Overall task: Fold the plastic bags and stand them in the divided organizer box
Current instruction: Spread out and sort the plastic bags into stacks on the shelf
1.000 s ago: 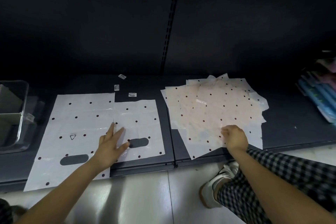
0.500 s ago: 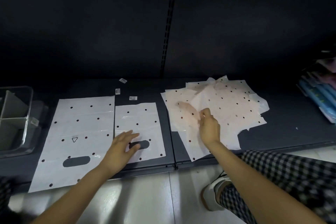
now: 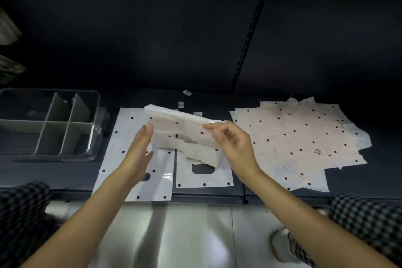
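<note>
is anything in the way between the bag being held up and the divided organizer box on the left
Nothing visible blocks it. The bag is pinched by the right hand above the two flat bags, and the organizer box sits to their left, compartments open on top. Only the open left hand is on that side.

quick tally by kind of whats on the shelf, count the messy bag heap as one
Flat dotted bags lying spread: 2
Bag held up in the hands: 1
Heap of bags: 1
Divided organizer box: 1
Small labels: 3
Total: 8
</note>
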`<state>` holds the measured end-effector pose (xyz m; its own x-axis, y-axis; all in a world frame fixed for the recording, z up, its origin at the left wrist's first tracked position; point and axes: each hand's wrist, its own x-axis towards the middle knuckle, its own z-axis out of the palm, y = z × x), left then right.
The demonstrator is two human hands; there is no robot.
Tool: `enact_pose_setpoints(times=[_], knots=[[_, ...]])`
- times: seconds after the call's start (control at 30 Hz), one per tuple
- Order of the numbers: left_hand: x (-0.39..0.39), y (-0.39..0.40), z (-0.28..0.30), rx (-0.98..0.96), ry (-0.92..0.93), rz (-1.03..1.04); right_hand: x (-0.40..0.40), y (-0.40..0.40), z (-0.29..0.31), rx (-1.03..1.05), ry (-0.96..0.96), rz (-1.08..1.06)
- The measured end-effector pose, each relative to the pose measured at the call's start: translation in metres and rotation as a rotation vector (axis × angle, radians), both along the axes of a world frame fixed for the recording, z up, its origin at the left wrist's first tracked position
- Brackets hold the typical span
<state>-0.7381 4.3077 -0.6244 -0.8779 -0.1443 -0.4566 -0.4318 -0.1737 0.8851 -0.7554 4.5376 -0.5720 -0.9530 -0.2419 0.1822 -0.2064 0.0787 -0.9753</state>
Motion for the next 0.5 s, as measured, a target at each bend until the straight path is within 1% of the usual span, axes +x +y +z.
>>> enact_pose_setpoints(times=[0.1,0.17,0.23,0.3,0.33,0.37,0.43,0.5], knots=[[0.005,-0.027,0.001,0.011,0.067,-0.095,0.001,-0.023,0.017,-0.115,0.056,0.046],[0.008,-0.037,0.007,0.012,0.144,-0.088,-0.004,-0.035,0.018,-0.113,0.076,0.068],[0.009,-0.048,0.013,0.066,0.207,-0.024,-0.012,-0.044,0.011,-0.055,0.064,0.034],[0.012,-0.059,0.010,0.073,0.204,0.013,-0.019,-0.052,-0.008,0.075,0.028,-0.026],[0.015,-0.065,0.004,0.030,0.157,-0.001,-0.022,-0.056,-0.021,0.163,-0.030,-0.035],[0.021,-0.070,-0.003,-0.016,0.084,-0.021,-0.022,-0.060,-0.037,0.241,-0.141,-0.024],[0.034,-0.078,-0.021,-0.067,-0.080,-0.020,-0.016,-0.069,-0.067,0.347,-0.416,-0.018],[0.045,-0.083,-0.032,-0.086,-0.163,0.032,-0.006,-0.077,-0.089,0.408,-0.580,-0.114]])
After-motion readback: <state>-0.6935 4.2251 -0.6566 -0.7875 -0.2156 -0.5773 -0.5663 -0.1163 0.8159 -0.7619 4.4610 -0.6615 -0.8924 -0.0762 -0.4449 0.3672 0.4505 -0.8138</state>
